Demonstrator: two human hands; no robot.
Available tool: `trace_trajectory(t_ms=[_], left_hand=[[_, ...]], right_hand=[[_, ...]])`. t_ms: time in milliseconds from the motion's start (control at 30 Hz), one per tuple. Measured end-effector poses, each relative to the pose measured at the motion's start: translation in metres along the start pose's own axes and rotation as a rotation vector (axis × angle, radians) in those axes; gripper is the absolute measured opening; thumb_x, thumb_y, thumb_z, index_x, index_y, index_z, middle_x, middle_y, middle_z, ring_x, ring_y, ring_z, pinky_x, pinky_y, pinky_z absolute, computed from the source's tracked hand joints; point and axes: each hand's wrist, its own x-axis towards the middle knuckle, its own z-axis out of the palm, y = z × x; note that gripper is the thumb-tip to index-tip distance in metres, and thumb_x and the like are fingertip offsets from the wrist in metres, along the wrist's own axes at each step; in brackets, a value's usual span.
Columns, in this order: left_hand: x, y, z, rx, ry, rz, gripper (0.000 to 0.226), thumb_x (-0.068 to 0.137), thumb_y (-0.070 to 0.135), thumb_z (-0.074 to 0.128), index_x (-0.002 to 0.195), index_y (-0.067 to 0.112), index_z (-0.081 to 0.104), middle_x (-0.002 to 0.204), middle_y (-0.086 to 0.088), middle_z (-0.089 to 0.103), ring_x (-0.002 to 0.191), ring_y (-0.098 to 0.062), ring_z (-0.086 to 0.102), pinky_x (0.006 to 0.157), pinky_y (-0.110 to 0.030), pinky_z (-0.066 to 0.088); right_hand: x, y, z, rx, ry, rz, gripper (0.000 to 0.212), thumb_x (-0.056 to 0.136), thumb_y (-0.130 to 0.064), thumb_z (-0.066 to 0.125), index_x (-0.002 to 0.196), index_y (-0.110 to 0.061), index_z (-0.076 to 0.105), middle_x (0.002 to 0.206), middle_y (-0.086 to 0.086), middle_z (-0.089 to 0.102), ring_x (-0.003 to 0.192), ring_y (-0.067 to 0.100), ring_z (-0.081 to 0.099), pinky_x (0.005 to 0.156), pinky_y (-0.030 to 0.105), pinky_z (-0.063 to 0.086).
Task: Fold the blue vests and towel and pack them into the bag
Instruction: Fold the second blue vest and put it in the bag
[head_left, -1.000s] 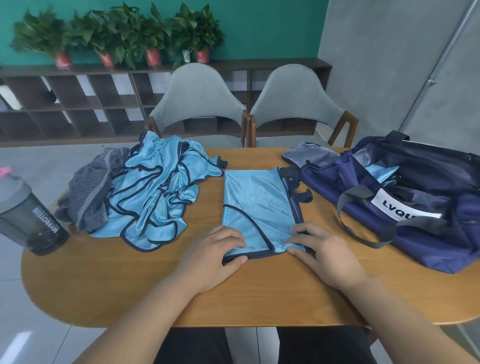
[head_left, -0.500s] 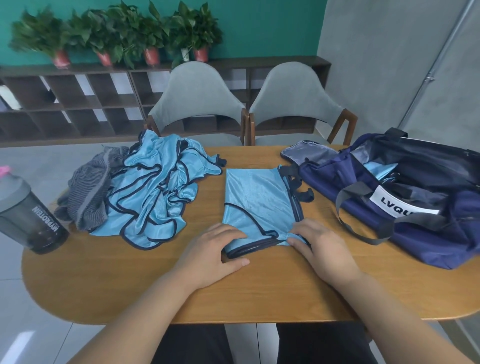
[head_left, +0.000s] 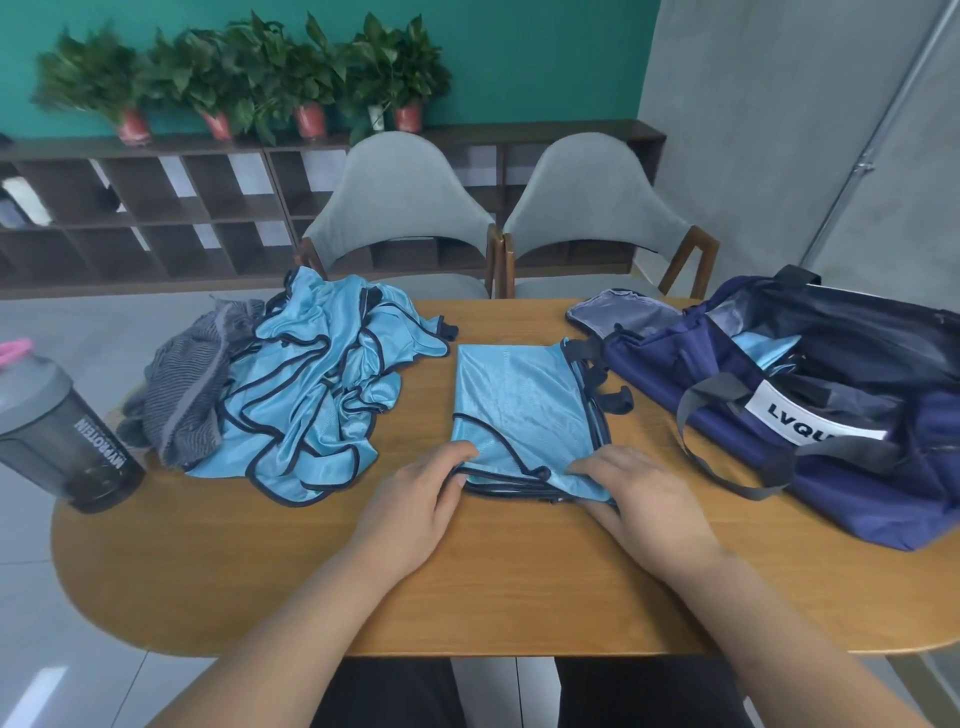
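Hands (head_left: 415, 501) (head_left: 647, 501) pinch near corners of vest (head_left: 519, 405).

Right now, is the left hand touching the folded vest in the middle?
Touching. The head view shows the left hand with its fingers curled over the near left corner of the folded vest, with no gap between them.

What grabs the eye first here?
The half-folded vest at the centre of the table, its near edge gripped by the left hand and right hand. Left of it lies a crumpled pile of blue vests against a grey towel; to the right, the open navy bag with blue cloth inside.
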Motion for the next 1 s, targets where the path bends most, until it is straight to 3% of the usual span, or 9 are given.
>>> trace_trajectory(t_ms=[100, 233, 333, 400, 533, 633, 833, 933, 1000], left_hand=[[-0.001, 0.002, -0.001, 0.038, 0.024, 0.062, 0.029, 0.109, 0.024, 0.052, 0.137, 0.032, 0.052, 0.134, 0.013, 0.064, 0.110, -0.013, 0.069, 0.085, -0.040, 0.059], [-0.001, 0.003, -0.002, 0.120, -0.009, 0.168, 0.022, 0.110, 0.030, 0.048, 0.129, 0.030, 0.060, 0.137, 0.018, 0.054, 0.094, -0.008, 0.067, 0.066, -0.036, 0.058], [0.000, 0.007, -0.004, 0.196, -0.090, 0.148, 0.036, 0.105, 0.061, 0.048, 0.131, 0.038, 0.058, 0.137, 0.025, 0.051, 0.106, -0.001, 0.062, 0.074, -0.029, 0.057], [0.001, 0.011, -0.004, 0.214, -0.111, 0.120, 0.043, 0.098, 0.067, 0.055, 0.134, 0.042, 0.052, 0.136, 0.025, 0.054, 0.118, 0.000, 0.057, 0.083, -0.028, 0.056], [0.004, 0.018, 0.001, 0.223, -0.056, 0.068, 0.048, 0.098, 0.032, 0.063, 0.142, 0.037, 0.044, 0.137, 0.017, 0.057, 0.115, -0.009, 0.062, 0.076, -0.031, 0.058], [0.001, 0.018, 0.004, 0.261, -0.027, 0.111, 0.053, 0.098, 0.019, 0.059, 0.146, 0.031, 0.043, 0.139, 0.009, 0.053, 0.106, -0.014, 0.064, 0.070, -0.029, 0.056], [-0.001, 0.025, -0.015, 0.169, -0.089, 0.134, 0.043, 0.107, 0.016, 0.047, 0.142, 0.041, 0.039, 0.126, 0.011, 0.063, 0.092, -0.017, 0.066, 0.074, -0.038, 0.056], [-0.003, 0.033, -0.029, -0.011, -0.154, 0.040, 0.040, 0.109, 0.018, 0.044, 0.134, 0.049, 0.046, 0.103, 0.026, 0.060, 0.085, -0.002, 0.057, 0.075, -0.030, 0.049], [-0.002, 0.038, -0.036, -0.192, -0.201, -0.056, 0.039, 0.110, 0.017, 0.045, 0.125, 0.052, 0.054, 0.098, 0.018, 0.065, 0.087, -0.006, 0.061, 0.078, -0.033, 0.051]], right_hand=[[0.003, 0.004, -0.003, -0.024, 0.042, 0.000, 0.017, 0.097, -0.042, 0.069, 0.113, -0.033, 0.071, 0.099, -0.017, 0.068, 0.094, 0.010, 0.064, 0.080, 0.024, 0.047], [0.009, 0.005, -0.006, -0.066, 0.048, -0.057, 0.022, 0.099, -0.043, 0.064, 0.109, -0.025, 0.074, 0.105, -0.014, 0.068, 0.097, 0.013, 0.064, 0.089, 0.029, 0.050], [0.011, 0.009, -0.006, -0.055, 0.042, -0.119, 0.020, 0.100, -0.036, 0.068, 0.113, -0.023, 0.073, 0.107, -0.011, 0.063, 0.098, 0.015, 0.061, 0.087, 0.035, 0.053], [0.011, 0.011, -0.007, -0.034, 0.042, -0.116, 0.024, 0.101, -0.039, 0.066, 0.120, -0.025, 0.071, 0.106, -0.011, 0.068, 0.098, 0.015, 0.064, 0.088, 0.035, 0.053], [0.014, 0.012, -0.009, -0.034, 0.077, -0.130, 0.026, 0.100, -0.039, 0.065, 0.114, -0.019, 0.073, 0.108, -0.008, 0.070, 0.101, 0.017, 0.066, 0.090, 0.032, 0.054], [0.015, 0.008, -0.013, 0.047, 0.098, -0.140, 0.022, 0.101, -0.033, 0.066, 0.117, -0.019, 0.070, 0.113, -0.009, 0.067, 0.105, 0.014, 0.065, 0.089, 0.030, 0.055], [0.018, 0.005, -0.024, 0.188, 0.033, -0.061, 0.025, 0.105, -0.038, 0.060, 0.125, -0.027, 0.069, 0.114, -0.020, 0.068, 0.104, 0.004, 0.067, 0.088, 0.028, 0.055], [0.021, 0.003, -0.037, 0.302, -0.069, -0.031, 0.018, 0.104, -0.038, 0.063, 0.118, -0.033, 0.071, 0.109, -0.024, 0.066, 0.102, -0.001, 0.064, 0.087, 0.023, 0.051], [0.024, 0.002, -0.048, 0.379, -0.148, -0.009, 0.012, 0.101, -0.036, 0.067, 0.111, -0.037, 0.073, 0.108, -0.023, 0.069, 0.102, 0.003, 0.066, 0.087, 0.025, 0.050]])
